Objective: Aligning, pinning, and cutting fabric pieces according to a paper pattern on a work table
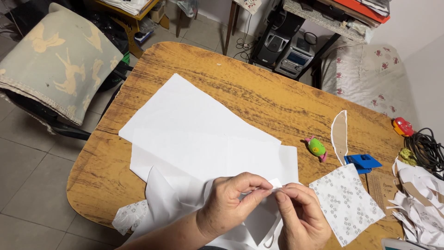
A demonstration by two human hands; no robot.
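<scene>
A small white fabric piece [275, 183] sits pinched between the left hand [231, 203] and right hand [300, 215] at the near table edge; white cloth sheets [194, 134] spread behind on the wooden table [259, 88]; right lie a floral patterned fabric square [346, 203], a blue clip [363, 162] and a green pincushion [317, 147].

The left hand [233, 201] and right hand [300, 215] are covering most of the small white fabric corner [275, 183] they are pinching, so its shape is staying unclear. The bottom edge is cutting off both forearms and the white cloth [203, 143]. The right edge is cropping the black cable coil [428, 150] and paper scraps [418, 196]
</scene>
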